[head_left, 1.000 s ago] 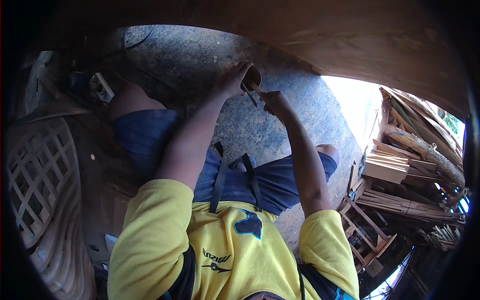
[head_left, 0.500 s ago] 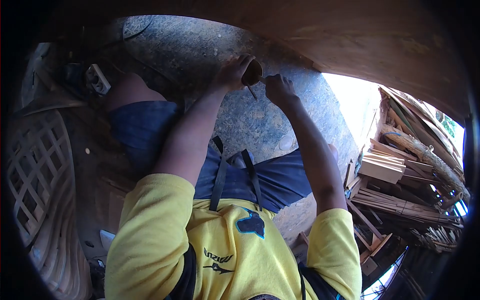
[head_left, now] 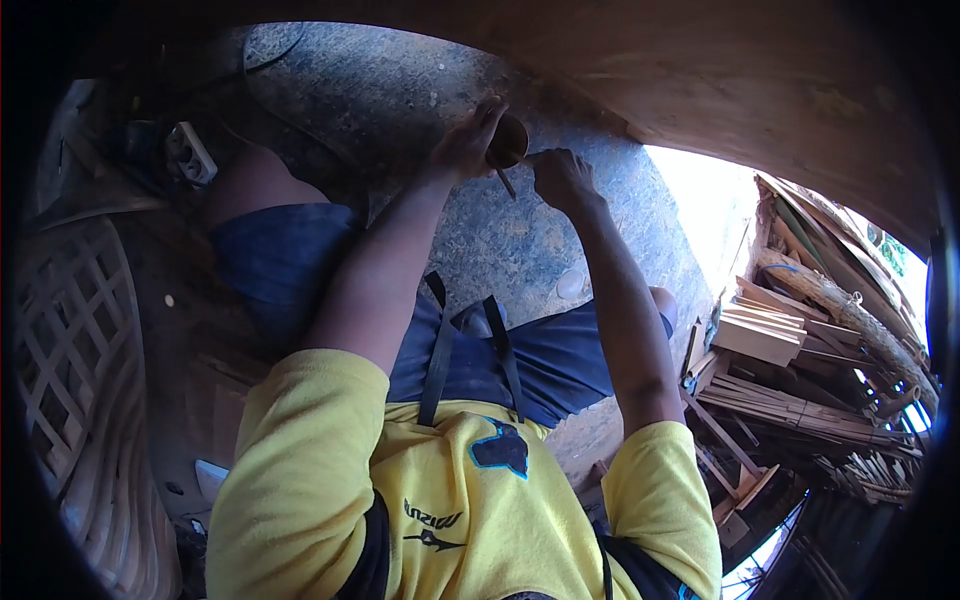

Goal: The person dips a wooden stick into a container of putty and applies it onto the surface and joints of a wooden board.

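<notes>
My left hand is closed around the side of a small brown cup-shaped piece, its round opening facing right and towards me. A thin brown stick juts down from below the cup; whether it is joined to it I cannot tell. Just right of the rim, my right hand is closed like a fist. A short narrow end pokes from it towards the cup, too small to name. Both hands are in front of me, above the worn blue-grey floor.
A large brown wooden panel overhangs the top right. Stacked wood pieces and a log lie at right. On the left are a slatted lattice piece and a white power strip. A cable crosses the far floor.
The cup has turned so more of its opening shows, and the stick has swung slightly with it. My right hand has shifted a little; less of the narrow end shows.
</notes>
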Available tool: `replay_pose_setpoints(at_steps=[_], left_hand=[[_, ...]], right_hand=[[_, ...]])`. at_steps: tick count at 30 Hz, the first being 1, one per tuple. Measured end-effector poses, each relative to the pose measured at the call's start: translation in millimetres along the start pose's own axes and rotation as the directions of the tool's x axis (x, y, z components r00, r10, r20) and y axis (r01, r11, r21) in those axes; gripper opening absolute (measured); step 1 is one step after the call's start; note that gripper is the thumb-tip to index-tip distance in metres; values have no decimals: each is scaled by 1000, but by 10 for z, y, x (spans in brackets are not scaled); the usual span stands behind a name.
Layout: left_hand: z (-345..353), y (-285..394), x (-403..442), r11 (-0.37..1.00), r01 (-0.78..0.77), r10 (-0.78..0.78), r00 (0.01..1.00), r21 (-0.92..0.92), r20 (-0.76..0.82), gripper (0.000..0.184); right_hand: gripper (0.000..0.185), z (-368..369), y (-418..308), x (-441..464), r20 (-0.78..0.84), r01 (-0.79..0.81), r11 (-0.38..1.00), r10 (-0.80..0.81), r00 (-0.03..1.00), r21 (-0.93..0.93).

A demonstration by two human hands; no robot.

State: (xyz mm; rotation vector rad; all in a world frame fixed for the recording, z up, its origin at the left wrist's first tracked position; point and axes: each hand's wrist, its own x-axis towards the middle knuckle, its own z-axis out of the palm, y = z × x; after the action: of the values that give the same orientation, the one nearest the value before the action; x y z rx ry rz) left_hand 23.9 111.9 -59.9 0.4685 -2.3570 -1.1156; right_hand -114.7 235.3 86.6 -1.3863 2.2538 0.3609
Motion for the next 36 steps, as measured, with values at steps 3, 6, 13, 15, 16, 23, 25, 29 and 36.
replay_pose_setpoints(at_steps=[3,6,13,15,16,23,25,29,36], left_hand=[[-96,89,-13,974,201,-188,975,-106,122,111],[-100,124,-16,963,248,-237,966,-103,104,103],[-168,160,4,950,279,-260,955,-137,144,98],[-154,143,14,968,237,-226,965,-81,131,109],[-122,134,13,970,231,-220,966,-76,133,109],[-89,107,21,954,300,-290,942,-31,170,106],[-87,100,31,959,283,-280,946,8,165,105],[-134,147,18,955,295,-287,943,-20,169,111],[-134,120,18,976,218,-216,965,3,152,116]], right_hand=[[33,-203,-180,87,-21,-37,999,37,999,2],[25,-115,-324,274,-33,-19,1000,18,999,-21],[22,-131,-228,334,36,-39,995,36,999,87],[22,-47,-256,339,-2,10,1000,-10,1000,28],[23,-3,-268,354,-35,61,997,-62,997,-37],[26,-114,-314,333,126,-55,997,47,991,57],[29,158,-347,417,-88,12,997,-6,996,72],[25,28,-143,407,-1,7,968,-7,1000,251],[19,-11,298,155,144,-155,781,84,986,604]])
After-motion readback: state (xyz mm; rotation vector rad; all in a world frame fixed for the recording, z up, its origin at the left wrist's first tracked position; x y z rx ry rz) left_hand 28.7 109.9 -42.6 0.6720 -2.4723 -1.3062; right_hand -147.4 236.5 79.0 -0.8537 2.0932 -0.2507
